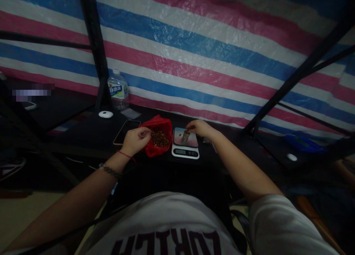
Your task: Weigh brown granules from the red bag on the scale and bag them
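Observation:
An open red plastic bag (155,151) holds many small brown pieces (160,138), of a kind too small to make out. At the bag's left rim is my left hand (138,138), fingers pinched together over the pieces; what lies between the fingertips is hidden. To the right of the bag stands a white digital kitchen scale (185,152) with a shiny plate. My right hand (200,127) reaches over the plate's far right corner. Its closed fingertips grip the top of a small bag (185,136), which looks brownish and rests on the plate. The display digits are unreadable.
A phone (123,132) lies left of the red bag. Behind it are a clear flat packet (131,113), a large plastic bottle (119,90) and a white oval case (105,114). Farther right are a blue item (303,142) and another white case (291,157). Striped sheeting hangs behind.

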### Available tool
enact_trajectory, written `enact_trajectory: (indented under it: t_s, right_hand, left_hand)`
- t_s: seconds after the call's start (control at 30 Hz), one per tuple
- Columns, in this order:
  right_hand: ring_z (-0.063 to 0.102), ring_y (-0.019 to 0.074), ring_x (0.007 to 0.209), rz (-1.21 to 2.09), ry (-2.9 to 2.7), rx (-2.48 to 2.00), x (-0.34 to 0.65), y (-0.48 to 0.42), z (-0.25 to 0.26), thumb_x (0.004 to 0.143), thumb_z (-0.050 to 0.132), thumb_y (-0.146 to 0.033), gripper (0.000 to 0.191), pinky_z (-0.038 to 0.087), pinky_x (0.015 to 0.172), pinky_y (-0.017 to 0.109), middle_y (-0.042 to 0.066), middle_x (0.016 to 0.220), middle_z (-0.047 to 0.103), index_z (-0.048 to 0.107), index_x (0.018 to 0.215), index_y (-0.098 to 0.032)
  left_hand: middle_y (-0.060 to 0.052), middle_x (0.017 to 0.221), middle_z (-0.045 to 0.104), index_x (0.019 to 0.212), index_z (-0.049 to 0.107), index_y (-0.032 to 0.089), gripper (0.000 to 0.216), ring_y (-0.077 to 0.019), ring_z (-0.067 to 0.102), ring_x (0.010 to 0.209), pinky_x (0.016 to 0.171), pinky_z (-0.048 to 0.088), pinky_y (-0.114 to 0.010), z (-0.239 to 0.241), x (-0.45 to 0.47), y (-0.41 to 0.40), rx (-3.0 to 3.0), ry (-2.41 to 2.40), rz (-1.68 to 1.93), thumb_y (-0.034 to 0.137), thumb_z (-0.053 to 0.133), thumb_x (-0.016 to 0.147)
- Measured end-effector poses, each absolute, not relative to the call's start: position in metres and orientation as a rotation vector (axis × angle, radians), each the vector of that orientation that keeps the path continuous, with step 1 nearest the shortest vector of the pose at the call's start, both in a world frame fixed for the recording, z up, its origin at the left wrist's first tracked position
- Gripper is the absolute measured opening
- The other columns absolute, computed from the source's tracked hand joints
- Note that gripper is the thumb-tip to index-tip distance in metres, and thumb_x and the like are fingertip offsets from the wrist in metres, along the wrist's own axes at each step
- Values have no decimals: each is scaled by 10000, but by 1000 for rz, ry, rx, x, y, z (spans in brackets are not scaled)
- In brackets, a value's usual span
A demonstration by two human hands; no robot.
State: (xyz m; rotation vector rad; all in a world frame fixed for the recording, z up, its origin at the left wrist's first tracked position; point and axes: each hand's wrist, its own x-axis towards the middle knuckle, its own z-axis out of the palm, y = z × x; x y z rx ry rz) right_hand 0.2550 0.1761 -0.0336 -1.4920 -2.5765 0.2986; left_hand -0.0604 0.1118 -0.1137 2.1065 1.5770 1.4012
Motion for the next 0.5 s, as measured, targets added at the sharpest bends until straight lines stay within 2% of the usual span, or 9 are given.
enact_trajectory:
  t_s: [0.23, 0.37, 0.5]
  right_hand:
    - [658, 153, 859, 294, -2414, -1360, 234, 170, -26, 793, 641, -138, 223, 478, 783, 249, 57, 955, 717, 688, 1010, -154]
    - [638, 150, 892, 256, -2602, -1032, 171, 150, -46, 810, 629, -145, 192, 444, 820, 247, 49, 992, 706, 698, 988, -164]
    - [627, 185, 929, 194, -2854, -851, 117, 135, -72, 841, 603, -170, 186, 431, 840, 272, 111, 1022, 697, 699, 993, -123]
  left_hand:
    - [-42, 840, 741, 872, 729, 182, 288, -187, 683, 750, 720, 532, -256, -115, -59, 113, 2085, 1589, 1396, 333, 528, 732]
    - [-42, 829, 742, 858, 725, 177, 281, -186, 684, 751, 711, 531, -249, -114, -60, 112, 2092, 1585, 1415, 331, 524, 735]
    - [-49, 829, 741, 840, 723, 170, 274, -188, 685, 756, 715, 529, -250, -111, -62, 111, 2123, 1580, 1436, 308, 512, 732]
